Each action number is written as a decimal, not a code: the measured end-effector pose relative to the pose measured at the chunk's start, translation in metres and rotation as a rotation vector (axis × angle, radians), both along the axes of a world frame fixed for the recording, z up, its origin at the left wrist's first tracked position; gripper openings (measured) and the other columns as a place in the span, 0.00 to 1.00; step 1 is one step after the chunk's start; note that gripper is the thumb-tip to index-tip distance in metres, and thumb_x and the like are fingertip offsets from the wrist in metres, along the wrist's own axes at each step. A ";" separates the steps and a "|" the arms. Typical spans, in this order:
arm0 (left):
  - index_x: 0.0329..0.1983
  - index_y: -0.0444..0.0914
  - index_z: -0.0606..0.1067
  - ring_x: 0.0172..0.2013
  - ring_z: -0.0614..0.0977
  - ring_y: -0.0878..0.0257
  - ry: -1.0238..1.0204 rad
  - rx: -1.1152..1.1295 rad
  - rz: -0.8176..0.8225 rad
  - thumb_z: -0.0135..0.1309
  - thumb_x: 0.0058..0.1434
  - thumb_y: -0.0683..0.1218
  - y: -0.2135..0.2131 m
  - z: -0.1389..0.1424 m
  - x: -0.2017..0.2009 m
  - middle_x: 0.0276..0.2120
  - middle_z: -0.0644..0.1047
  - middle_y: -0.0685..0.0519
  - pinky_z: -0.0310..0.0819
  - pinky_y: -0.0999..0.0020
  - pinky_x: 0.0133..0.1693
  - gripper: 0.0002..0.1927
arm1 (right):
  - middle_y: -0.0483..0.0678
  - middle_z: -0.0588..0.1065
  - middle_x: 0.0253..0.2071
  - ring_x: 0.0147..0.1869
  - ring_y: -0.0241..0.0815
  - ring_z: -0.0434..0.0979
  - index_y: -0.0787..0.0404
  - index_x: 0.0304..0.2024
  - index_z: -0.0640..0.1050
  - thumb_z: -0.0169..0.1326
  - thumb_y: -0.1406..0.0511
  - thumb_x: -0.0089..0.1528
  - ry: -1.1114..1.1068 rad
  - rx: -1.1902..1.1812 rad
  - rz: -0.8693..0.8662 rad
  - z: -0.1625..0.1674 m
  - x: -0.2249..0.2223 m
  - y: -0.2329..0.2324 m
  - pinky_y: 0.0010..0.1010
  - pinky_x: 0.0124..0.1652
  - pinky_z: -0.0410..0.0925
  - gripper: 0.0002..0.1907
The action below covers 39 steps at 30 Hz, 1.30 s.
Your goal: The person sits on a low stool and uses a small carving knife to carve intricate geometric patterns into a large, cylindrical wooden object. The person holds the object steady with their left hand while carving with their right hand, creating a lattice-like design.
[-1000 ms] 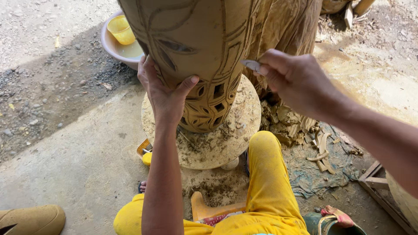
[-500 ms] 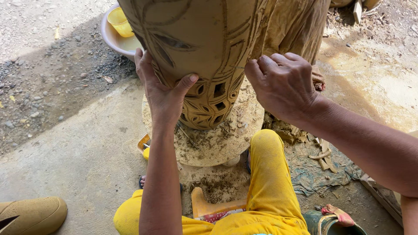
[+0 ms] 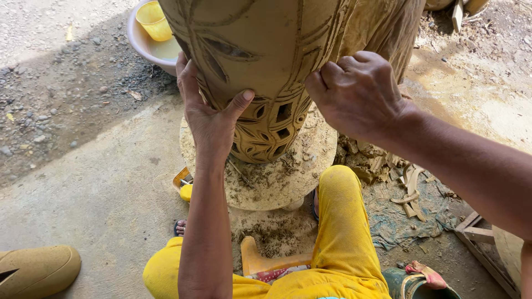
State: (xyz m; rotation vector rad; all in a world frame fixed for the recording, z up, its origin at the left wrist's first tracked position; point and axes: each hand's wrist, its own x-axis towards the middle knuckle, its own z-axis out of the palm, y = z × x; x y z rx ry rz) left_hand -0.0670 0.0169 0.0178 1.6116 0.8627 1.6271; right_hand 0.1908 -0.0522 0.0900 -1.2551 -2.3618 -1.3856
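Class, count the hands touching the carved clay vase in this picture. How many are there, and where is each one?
2. The left hand lies flat against the clay vase on its left side; the right hand is curled against its right side.

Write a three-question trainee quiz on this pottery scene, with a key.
1. True or false: the left hand lies flat against the tall carved tan clay vase.
2. The vase stands on: A) a round clay-caked disc; B) a metal tray; C) bare gravel.
3. What sits in the pale round basin?

Key: 1 true. 2 A. 3 a yellow plastic cup. The right hand hides its fingers' work.
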 end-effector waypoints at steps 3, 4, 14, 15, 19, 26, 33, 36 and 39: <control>0.75 0.48 0.62 0.79 0.57 0.50 0.061 -0.003 0.072 0.77 0.44 0.59 0.002 0.002 0.001 0.79 0.52 0.49 0.59 0.52 0.74 0.56 | 0.36 0.67 0.21 0.24 0.26 0.65 0.50 0.32 0.73 0.55 0.68 0.71 0.103 -0.009 0.072 -0.008 0.013 0.010 0.25 0.23 0.62 0.11; 0.75 0.48 0.62 0.79 0.57 0.50 0.043 0.007 0.059 0.77 0.45 0.59 0.002 0.003 0.001 0.79 0.52 0.48 0.59 0.52 0.75 0.56 | 0.37 0.66 0.19 0.22 0.26 0.64 0.49 0.31 0.73 0.55 0.67 0.71 0.102 -0.007 0.108 -0.008 0.018 0.017 0.25 0.22 0.61 0.13; 0.76 0.48 0.61 0.79 0.56 0.48 0.044 0.021 0.026 0.77 0.47 0.62 0.004 -0.001 -0.002 0.79 0.50 0.46 0.61 0.52 0.75 0.56 | 0.39 0.68 0.15 0.18 0.31 0.63 0.49 0.24 0.72 0.58 0.50 0.69 0.275 -0.152 0.240 -0.017 0.028 0.004 0.30 0.23 0.60 0.22; 0.76 0.48 0.61 0.80 0.56 0.48 0.064 0.025 0.043 0.76 0.47 0.62 0.005 -0.002 -0.002 0.79 0.50 0.46 0.62 0.51 0.74 0.56 | 0.38 0.68 0.14 0.18 0.30 0.64 0.49 0.24 0.73 0.58 0.46 0.69 0.275 -0.152 0.171 -0.019 0.027 -0.003 0.31 0.23 0.61 0.24; 0.75 0.49 0.61 0.79 0.57 0.47 0.052 0.015 0.035 0.76 0.47 0.63 0.008 -0.004 -0.002 0.79 0.49 0.45 0.65 0.51 0.73 0.56 | 0.41 0.73 0.23 0.23 0.28 0.67 0.54 0.35 0.74 0.55 0.60 0.74 0.241 0.008 0.035 -0.022 0.021 -0.011 0.24 0.22 0.59 0.12; 0.76 0.48 0.60 0.79 0.57 0.47 0.059 0.022 0.039 0.75 0.47 0.64 0.008 -0.006 -0.001 0.79 0.49 0.44 0.65 0.53 0.72 0.56 | 0.39 0.69 0.21 0.22 0.27 0.63 0.57 0.40 0.73 0.57 0.65 0.74 0.138 0.087 -0.056 -0.015 0.009 -0.020 0.24 0.20 0.56 0.08; 0.75 0.46 0.61 0.79 0.59 0.48 0.017 0.019 -0.004 0.77 0.49 0.59 0.002 -0.001 0.003 0.80 0.48 0.45 0.66 0.54 0.72 0.54 | 0.36 0.65 0.18 0.19 0.24 0.60 0.52 0.27 0.70 0.55 0.65 0.72 -0.101 0.067 -0.119 0.004 -0.002 -0.011 0.23 0.18 0.55 0.17; 0.75 0.47 0.62 0.79 0.60 0.49 0.042 0.041 0.009 0.78 0.50 0.56 -0.001 0.001 0.003 0.80 0.49 0.46 0.66 0.55 0.74 0.52 | 0.37 0.66 0.19 0.20 0.24 0.60 0.54 0.28 0.72 0.51 0.62 0.72 -0.189 0.045 -0.056 0.015 -0.001 -0.002 0.22 0.19 0.56 0.16; 0.74 0.48 0.63 0.79 0.57 0.49 0.040 0.010 0.022 0.77 0.49 0.57 -0.003 0.003 0.002 0.80 0.50 0.46 0.66 0.55 0.72 0.52 | 0.38 0.69 0.19 0.22 0.27 0.64 0.55 0.30 0.72 0.53 0.63 0.73 -0.182 -0.010 -0.019 0.021 -0.001 0.003 0.25 0.22 0.60 0.15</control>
